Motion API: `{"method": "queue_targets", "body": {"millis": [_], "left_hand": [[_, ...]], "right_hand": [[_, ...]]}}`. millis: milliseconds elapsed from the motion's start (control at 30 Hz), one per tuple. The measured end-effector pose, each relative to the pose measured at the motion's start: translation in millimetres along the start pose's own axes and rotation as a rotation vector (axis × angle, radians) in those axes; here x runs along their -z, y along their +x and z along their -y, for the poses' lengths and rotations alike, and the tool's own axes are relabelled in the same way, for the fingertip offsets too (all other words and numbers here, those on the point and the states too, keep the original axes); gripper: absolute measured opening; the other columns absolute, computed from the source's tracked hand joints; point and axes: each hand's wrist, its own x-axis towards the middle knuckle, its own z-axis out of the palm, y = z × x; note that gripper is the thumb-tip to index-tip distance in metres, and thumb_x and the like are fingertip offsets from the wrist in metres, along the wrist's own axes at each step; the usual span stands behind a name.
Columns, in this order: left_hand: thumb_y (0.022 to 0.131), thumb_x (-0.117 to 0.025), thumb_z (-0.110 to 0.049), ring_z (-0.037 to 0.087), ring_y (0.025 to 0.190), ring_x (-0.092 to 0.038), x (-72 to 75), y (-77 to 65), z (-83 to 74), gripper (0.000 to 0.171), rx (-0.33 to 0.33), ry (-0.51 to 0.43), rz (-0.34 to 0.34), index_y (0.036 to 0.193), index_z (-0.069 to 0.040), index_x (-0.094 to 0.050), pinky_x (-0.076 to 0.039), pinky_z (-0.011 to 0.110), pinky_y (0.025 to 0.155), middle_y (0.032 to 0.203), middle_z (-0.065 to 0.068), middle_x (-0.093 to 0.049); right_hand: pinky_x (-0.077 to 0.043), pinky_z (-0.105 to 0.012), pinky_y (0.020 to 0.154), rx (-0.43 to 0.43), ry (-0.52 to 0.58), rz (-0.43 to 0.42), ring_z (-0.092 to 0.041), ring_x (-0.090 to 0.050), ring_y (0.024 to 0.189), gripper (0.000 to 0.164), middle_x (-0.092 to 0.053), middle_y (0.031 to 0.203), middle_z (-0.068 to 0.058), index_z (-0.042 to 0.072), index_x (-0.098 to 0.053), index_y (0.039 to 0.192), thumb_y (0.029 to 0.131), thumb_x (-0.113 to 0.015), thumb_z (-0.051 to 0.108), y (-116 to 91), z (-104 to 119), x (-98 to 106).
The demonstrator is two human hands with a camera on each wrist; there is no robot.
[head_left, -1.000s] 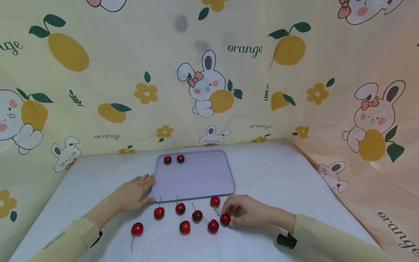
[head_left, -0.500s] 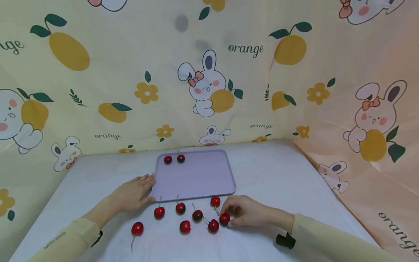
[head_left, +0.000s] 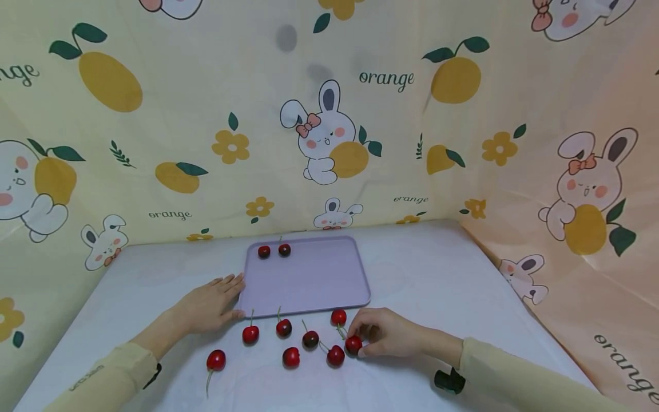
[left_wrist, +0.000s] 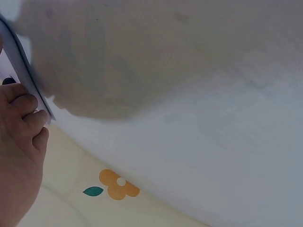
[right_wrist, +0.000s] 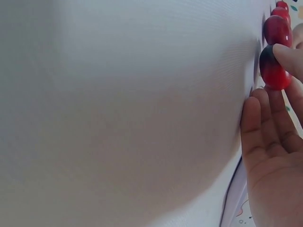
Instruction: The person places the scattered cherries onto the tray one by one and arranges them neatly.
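Note:
My right hand pinches a red cherry between thumb and fingers, low over the table in front of the tray. In the right wrist view this cherry shows a dark patch near the thumb, with other cherries lined up behind it. Flat on the table, my left hand has its fingertips at the left edge of the lilac tray. The left wrist view catches that hand against the tray's side. Two cherries sit in the tray's far left corner.
Several stemmed cherries lie on the white table before the tray, one right beside the pinched one. Another cherry lies apart at the front left. A printed cloth hangs behind the table and along its sides.
My right hand and the cherry it pinches have shifted very slightly left. The left hand, the tray and the other cherries stay where they were.

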Motion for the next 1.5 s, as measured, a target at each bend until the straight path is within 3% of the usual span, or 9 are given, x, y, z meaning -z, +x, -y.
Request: {"method": "queue_targets", "body": {"millis": [367,767,1500], "left_hand": [[0.102,-0.06,-0.052,0.045,0.149,-0.038,-0.6,-0.4,2.4,0.077,-0.008,0.013,-0.002,0.152,0.004,-0.047,-0.034,0.058,0.122,0.161,0.024,-0.041],[0.103,-0.058,-0.05,0.046,0.148,-0.039,0.4,-0.2,1.6,0.076,-0.024,0.019,-0.003,0.151,0.007,-0.046,-0.034,0.057,0.122,0.16,0.026,-0.042],[0.103,-0.058,-0.049,0.045,0.149,-0.038,0.5,-0.4,1.4,0.075,-0.02,0.03,-0.01,0.152,0.007,-0.046,-0.034,0.057,0.123,0.16,0.025,-0.041]], "right_hand": [[-0.06,-0.03,0.087,-0.03,0.009,-0.026,-0.017,-0.064,0.099,0.029,-0.068,0.111,0.012,0.028,-0.071,0.113,0.089,-0.083,0.016,1,10,4],[-0.063,-0.033,0.079,0.161,0.026,-0.091,-0.033,-0.067,0.094,0.031,-0.071,0.11,-0.002,0.012,-0.072,0.118,0.089,-0.083,0.009,15,17,15],[-0.062,-0.033,0.085,0.131,-0.015,-0.148,-0.02,-0.066,0.096,0.03,-0.07,0.11,0.003,0.014,-0.071,0.119,0.091,-0.08,0.008,53,10,31]]}}
